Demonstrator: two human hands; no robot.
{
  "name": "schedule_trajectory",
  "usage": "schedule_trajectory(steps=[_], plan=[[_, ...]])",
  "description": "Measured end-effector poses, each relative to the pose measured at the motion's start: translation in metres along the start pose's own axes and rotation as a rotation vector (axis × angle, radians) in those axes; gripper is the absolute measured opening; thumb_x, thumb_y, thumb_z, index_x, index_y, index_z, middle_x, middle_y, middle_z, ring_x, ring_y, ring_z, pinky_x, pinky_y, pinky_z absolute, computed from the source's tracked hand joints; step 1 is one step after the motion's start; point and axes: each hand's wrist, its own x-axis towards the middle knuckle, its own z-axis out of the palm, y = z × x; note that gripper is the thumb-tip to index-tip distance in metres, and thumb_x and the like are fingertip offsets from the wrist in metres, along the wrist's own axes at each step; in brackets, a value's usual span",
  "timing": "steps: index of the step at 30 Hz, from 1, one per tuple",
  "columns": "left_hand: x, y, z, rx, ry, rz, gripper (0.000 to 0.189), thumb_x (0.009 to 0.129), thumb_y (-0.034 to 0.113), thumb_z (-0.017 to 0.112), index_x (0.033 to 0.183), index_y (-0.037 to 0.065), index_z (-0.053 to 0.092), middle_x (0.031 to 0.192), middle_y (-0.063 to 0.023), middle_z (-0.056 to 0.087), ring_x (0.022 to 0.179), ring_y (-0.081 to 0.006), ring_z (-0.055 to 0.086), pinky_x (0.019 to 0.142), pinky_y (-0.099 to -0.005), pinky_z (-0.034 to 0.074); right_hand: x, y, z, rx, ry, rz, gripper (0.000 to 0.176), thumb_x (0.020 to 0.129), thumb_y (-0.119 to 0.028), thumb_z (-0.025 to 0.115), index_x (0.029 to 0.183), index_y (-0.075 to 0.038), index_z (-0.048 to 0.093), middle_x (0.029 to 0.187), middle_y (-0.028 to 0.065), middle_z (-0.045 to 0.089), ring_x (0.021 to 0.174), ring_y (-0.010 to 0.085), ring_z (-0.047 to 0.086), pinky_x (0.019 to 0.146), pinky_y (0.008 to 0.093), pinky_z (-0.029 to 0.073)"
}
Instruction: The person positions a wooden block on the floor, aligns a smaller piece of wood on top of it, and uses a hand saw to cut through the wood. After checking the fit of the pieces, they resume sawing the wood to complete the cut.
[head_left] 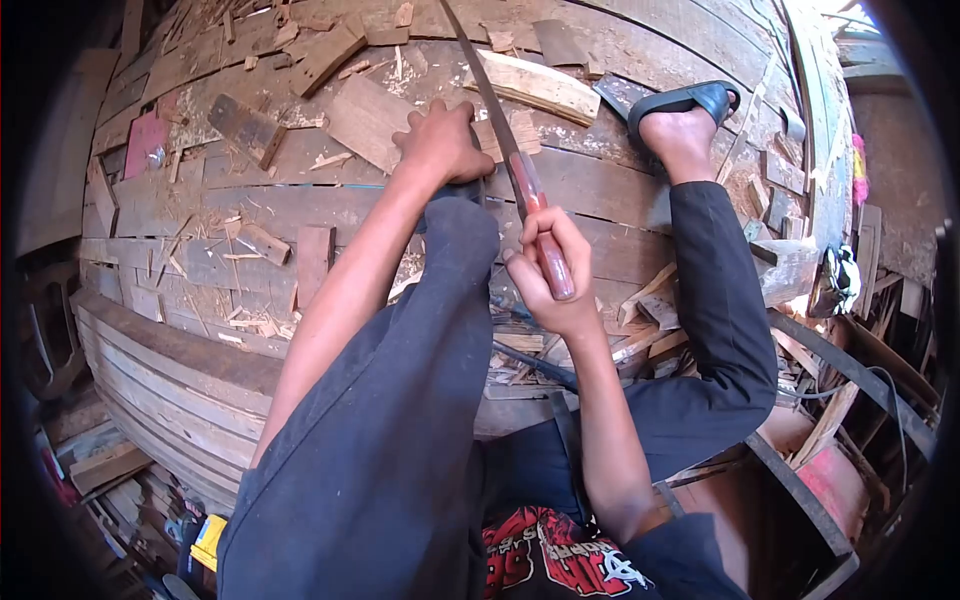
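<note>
Near the middle of the frame, our right hand is closed around the red handle of a long knife; its blade runs to the top edge. Our left hand lies spread on a board, gripping nothing. Many chips already lie around, but the cut itself is perhaps hidden by our knee.

Dull grey metal blade with smooth glossy red handle, rough weathered wood planks strewn with splintery wood scraps, matt dark cloth trousers, slightly shiny black rubbery sandal.
</note>
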Motion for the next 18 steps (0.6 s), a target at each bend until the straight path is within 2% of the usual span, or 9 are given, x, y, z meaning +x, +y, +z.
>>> schedule_trajectory(steps=[1,3,4,5,8,11,14,18], plan=[[0.000,0.000,-0.001,-0.004,0.000,0.000,0.079,0.071,0.033,0.084,0.145,0.013,0.064,0.150,-0.0214,0.056,0.141,-0.0502,0.051,0.113,-0.0716,0.043,0.003,-0.004,0.000,0.034,-0.015,0.055,0.019,0.089,0.004,0.069,0.095,-0.008,0.055,0.074,0.0005,0.050,0.064,0.0113,0.050,0.062,0.0288,0.043],[0.003,0.002,-0.002,-0.010,-0.005,0.000,0.081,0.071,0.033,0.084,0.146,0.013,0.064,0.150,-0.0210,0.056,0.141,-0.0502,0.051,0.113,-0.0718,0.043,-0.043,-0.017,-0.010,-0.073,0.023,-0.046,0.021,0.087,0.004,0.071,0.093,-0.007,0.056,0.074,0.0012,0.051,0.063,0.0112,0.050,0.062,0.0283,0.044],[0.004,-0.001,0.002,-0.013,-0.015,-0.010,0.081,0.070,0.033,0.084,0.146,0.013,0.063,0.150,-0.0208,0.056,0.142,-0.0501,0.051,0.113,-0.0720,0.043,-0.076,-0.019,-0.016,-0.149,0.046,-0.072,0.022,0.084,0.004,0.074,0.089,-0.008,0.057,0.070,0.0016,0.054,0.060,0.0133,0.056,0.061,0.0285,0.046],[0.002,-0.001,0.003,-0.009,-0.012,-0.002,0.081,0.070,0.033,0.084,0.146,0.013,0.063,0.150,-0.0207,0.056,0.142,-0.0500,0.050,0.113,-0.0723,0.043,-0.110,-0.023,-0.024,-0.141,0.015,-0.032,0.024,0.080,0.005,0.076,0.086,-0.010,0.058,0.066,0.0023,0.057,0.058,0.0167,0.062,0.060,0.0286,0.049],[-0.001,-0.003,0.006,0.010,-0.001,0.007,0.082,0.070,0.034,0.084,0.146,0.013,0.064,0.150,-0.0202,0.057,0.142,-0.0496,0.050,0.113,-0.0729,0.042,-0.141,-0.040,-0.031,-0.144,-0.038,0.032,0.025,0.078,0.007,0.077,0.088,-0.010,0.060,0.065,0.0041,0.058,0.057,0.0168,0.065,0.058,0.0291,0.050],[0.004,-0.002,0.007,0.006,0.036,0.008,0.083,0.070,0.035,0.084,0.148,0.014,0.063,0.151,-0.0197,0.057,0.143,-0.0490,0.049,0.114,-0.0723,0.042,-0.076,-0.017,-0.013,-0.143,-0.027,-0.064,0.022,0.082,0.005,0.074,0.092,-0.008,0.060,0.069,0.0063,0.059,0.059,0.0168,0.065,0.060,0.0296,0.050],[0.016,-0.009,0.012,-0.039,0.071,-0.036,0.086,0.070,0.036,0.084,0.150,0.015,0.062,0.152,-0.0191,0.056,0.143,-0.0493,0.049,0.115,-0.0719,0.042,-0.021,-0.008,-0.001,-0.064,-0.064,0.027,0.018,0.086,0.002,0.072,0.095,-0.006,0.059,0.070,0.0066,0.058,0.060,0.0179,0.063,0.061,0.0302,0.049],[0.019,-0.009,0.004,-0.024,-0.015,-0.025,0.090,0.067,0.038,0.086,0.151,0.017,0.062,0.154,-0.0196,0.055,0.142,-0.0507,0.050,0.115,-0.0729,0.040,-0.059,-0.021,-0.020,-0.087,0.000,-0.011,0.020,0.084,0.002,0.075,0.094,-0.007,0.061,0.068,0.0053,0.057,0.058,0.0158,0.062,0.057,0.0297,0.047]])
